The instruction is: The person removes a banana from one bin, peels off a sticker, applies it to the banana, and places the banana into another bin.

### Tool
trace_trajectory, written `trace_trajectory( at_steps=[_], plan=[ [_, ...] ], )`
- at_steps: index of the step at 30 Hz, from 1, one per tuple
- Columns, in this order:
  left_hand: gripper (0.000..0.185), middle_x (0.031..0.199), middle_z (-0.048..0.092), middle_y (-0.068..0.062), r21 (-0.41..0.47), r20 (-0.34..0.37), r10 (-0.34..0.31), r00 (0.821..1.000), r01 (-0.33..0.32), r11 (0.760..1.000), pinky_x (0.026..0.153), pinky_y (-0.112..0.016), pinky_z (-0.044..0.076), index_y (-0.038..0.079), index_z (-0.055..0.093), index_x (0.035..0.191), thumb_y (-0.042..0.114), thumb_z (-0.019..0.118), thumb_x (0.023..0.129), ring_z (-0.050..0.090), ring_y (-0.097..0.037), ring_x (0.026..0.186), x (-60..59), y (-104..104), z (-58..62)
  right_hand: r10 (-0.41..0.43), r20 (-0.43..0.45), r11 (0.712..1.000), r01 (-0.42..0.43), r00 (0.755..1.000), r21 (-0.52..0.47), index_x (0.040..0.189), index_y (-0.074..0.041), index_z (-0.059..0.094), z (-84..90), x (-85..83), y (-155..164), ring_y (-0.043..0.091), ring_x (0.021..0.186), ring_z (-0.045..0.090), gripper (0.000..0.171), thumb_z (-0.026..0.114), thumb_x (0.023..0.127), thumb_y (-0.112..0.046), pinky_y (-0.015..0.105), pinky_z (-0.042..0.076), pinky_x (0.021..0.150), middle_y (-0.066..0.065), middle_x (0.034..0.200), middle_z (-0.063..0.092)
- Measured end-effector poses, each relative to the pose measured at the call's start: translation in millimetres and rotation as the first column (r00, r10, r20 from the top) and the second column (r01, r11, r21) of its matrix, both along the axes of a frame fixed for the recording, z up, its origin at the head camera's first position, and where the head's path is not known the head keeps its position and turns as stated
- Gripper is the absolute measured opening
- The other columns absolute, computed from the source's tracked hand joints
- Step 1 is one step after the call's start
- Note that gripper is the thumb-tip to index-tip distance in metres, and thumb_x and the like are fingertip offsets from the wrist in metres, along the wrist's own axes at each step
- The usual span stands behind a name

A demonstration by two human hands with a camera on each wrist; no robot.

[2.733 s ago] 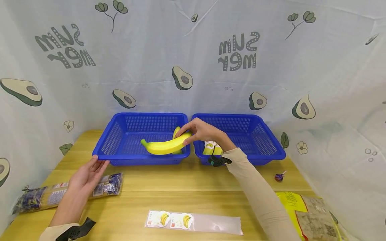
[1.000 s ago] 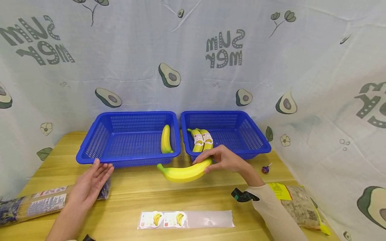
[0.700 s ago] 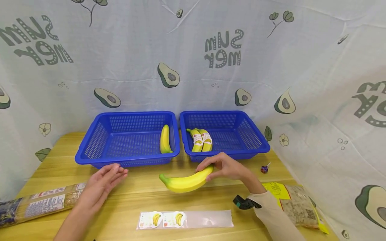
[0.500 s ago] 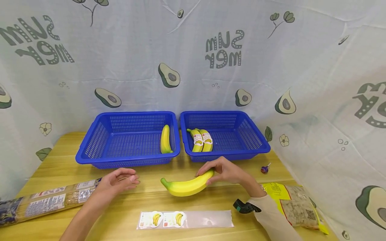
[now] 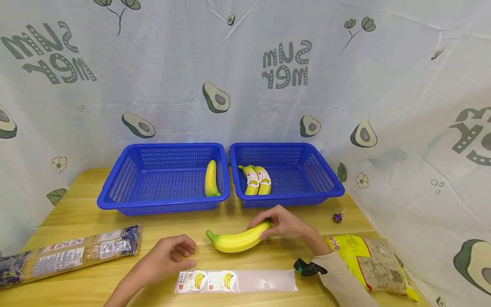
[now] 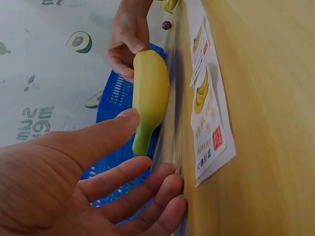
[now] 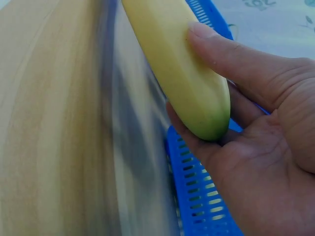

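So there's a pale avocado-print cloth (image 5: 153, 91) hanging behind a wood-look desk (image 5: 172, 222). The banana (image 5: 235, 243) is in front of the baskets, seemingly just off the desk. The right hand (image 5: 284, 222) has its fingers pinched round one end, stalk pointing left; my guess is that grip leaves most of the skin uncovered. The left hand (image 5: 168, 260) holds nothing, fingers loosely bent, thumb spread, short of the stalk. The strip of banana labels (image 5: 266, 281) lies flat on the near side, probably for easy reach. The left basket (image 5: 168, 207) has a second banana (image 5: 210, 179) by its right wall; the right basket (image 5: 303, 199) has two labelled bananas (image 5: 251, 181) by its left wall. Those rims nearly meet, so it's tight there. A long packet (image 5: 61, 258) borders the left, a lollipop (image 5: 337, 218) and yellow bag (image 5: 350, 246) the right, with decent elbow room between.
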State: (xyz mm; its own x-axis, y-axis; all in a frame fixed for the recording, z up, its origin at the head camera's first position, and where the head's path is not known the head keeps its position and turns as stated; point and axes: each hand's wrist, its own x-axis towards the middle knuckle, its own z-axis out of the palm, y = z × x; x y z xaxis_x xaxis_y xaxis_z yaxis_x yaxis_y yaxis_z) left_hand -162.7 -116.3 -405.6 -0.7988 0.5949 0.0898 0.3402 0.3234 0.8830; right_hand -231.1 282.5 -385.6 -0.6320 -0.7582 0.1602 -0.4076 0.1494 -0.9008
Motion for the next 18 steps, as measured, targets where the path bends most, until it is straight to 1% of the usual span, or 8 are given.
trace_trajectory(
  at_steps=[3, 6, 9, 13, 15, 18],
  plan=[
    [0.033, 0.11, 0.07, -0.004, -0.038, -0.04, -0.042, 0.998, 0.04, 0.998, 0.077, -0.028, 0.059, 0.002, 0.07, 0.118, 0.013, 0.087, 0.092, 0.064, -0.014, 0.094, 3.0, 5, -1.1, -0.009, -0.001, 1.0, 0.009, 1.0, 0.009, 0.121, 0.013, 0.073, -2.4, 0.0, -2, 0.024, 0.115, 0.073, 0.033, 0.082, 0.09, 0.008, 0.028, 0.063, 0.095, 0.029, 0.122, 0.074],
    [0.037, 0.108, 0.067, 0.0, -0.065, -0.072, -0.061, 0.996, 0.056, 0.996, 0.077, -0.028, 0.056, 0.005, 0.07, 0.118, 0.014, 0.091, 0.089, 0.06, -0.013, 0.094, 5.6, 10, -1.8, -0.019, 0.0, 1.0, 0.019, 1.0, 0.014, 0.121, 0.013, 0.073, -4.2, -1.2, -3, 0.026, 0.114, 0.073, 0.032, 0.082, 0.09, 0.009, 0.028, 0.063, 0.094, 0.029, 0.121, 0.075],
    [0.044, 0.108, 0.062, 0.003, -0.108, -0.111, -0.057, 0.992, 0.045, 0.993, 0.081, -0.029, 0.055, 0.01, 0.07, 0.119, 0.019, 0.095, 0.084, 0.056, -0.012, 0.097, 10.3, 12, -2.9, -0.02, 0.014, 1.0, 0.02, 1.0, 0.018, 0.121, 0.013, 0.072, -7.7, -2.3, -4, 0.031, 0.116, 0.072, 0.033, 0.081, 0.09, 0.01, 0.029, 0.063, 0.095, 0.029, 0.122, 0.074],
    [0.05, 0.111, 0.055, 0.007, -0.187, -0.161, -0.044, 0.986, 0.013, 0.982, 0.089, -0.03, 0.054, 0.016, 0.07, 0.12, 0.025, 0.098, 0.08, 0.051, -0.011, 0.103, 17.9, 15, -4.6, -0.037, 0.041, 0.998, 0.035, 0.998, 0.052, 0.123, 0.012, 0.073, -12.7, -2.1, -5, 0.034, 0.119, 0.07, 0.034, 0.081, 0.09, 0.009, 0.029, 0.061, 0.099, 0.027, 0.124, 0.075],
    [0.052, 0.11, 0.053, 0.009, -0.221, -0.171, -0.037, 0.985, -0.002, 0.975, 0.09, -0.03, 0.053, 0.018, 0.069, 0.121, 0.026, 0.099, 0.079, 0.048, -0.01, 0.104, 20.4, 18, -5.2, -0.049, 0.04, 0.996, 0.046, 0.998, 0.073, 0.123, 0.011, 0.073, -13.9, -1.4, -5, 0.034, 0.121, 0.07, 0.035, 0.082, 0.09, 0.008, 0.029, 0.06, 0.101, 0.025, 0.125, 0.075],
    [0.055, 0.108, 0.052, 0.01, -0.249, -0.192, -0.034, 0.981, -0.015, 0.968, 0.088, -0.03, 0.052, 0.019, 0.068, 0.123, 0.023, 0.099, 0.077, 0.046, -0.009, 0.103, 21.5, 23, -6.2, -0.057, 0.022, 0.994, 0.055, 0.998, 0.091, 0.124, 0.009, 0.074, -14.1, -0.8, -4, 0.035, 0.123, 0.069, 0.035, 0.082, 0.09, 0.007, 0.03, 0.059, 0.104, 0.023, 0.126, 0.076]
  ],
)
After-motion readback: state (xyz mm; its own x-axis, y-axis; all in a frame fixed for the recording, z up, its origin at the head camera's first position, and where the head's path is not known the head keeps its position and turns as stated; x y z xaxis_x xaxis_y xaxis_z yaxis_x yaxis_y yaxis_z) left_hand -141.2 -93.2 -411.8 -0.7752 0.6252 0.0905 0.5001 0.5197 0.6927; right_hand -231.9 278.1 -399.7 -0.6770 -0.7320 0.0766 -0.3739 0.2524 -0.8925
